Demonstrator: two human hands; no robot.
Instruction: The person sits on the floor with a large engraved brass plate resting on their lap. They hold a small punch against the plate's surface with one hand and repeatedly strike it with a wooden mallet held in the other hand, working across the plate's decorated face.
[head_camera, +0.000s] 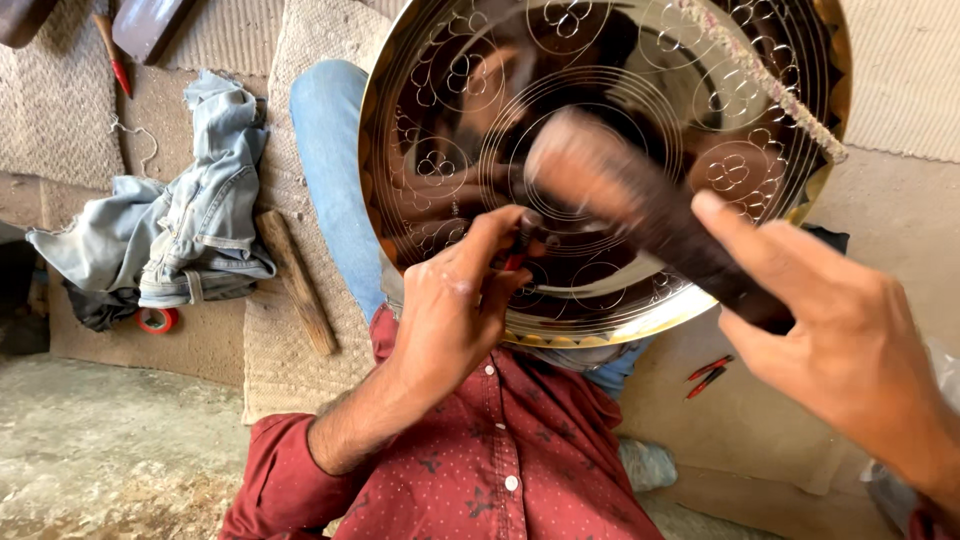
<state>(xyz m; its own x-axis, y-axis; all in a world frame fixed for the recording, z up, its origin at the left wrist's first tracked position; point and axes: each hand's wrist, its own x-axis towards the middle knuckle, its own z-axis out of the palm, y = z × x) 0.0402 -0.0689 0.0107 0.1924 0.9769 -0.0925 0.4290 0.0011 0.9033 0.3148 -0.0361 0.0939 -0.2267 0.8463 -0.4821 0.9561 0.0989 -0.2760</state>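
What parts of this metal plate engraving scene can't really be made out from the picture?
- Head view: the tip of the small tool in the left hand is hidden by its fingers.
- The wooden mallet in the right hand is motion-blurred.
- The engraved plate is cut off by the top edge.
- The red-handled tools on the mat are too small to identify.

My left hand (455, 300) pinches a small red-handled tool (518, 252) against the engraved brass tray (590, 150) propped on my lap. My right hand (840, 350), right of the tray, grips a blurred dark mallet (640, 205) over the tray's centre.
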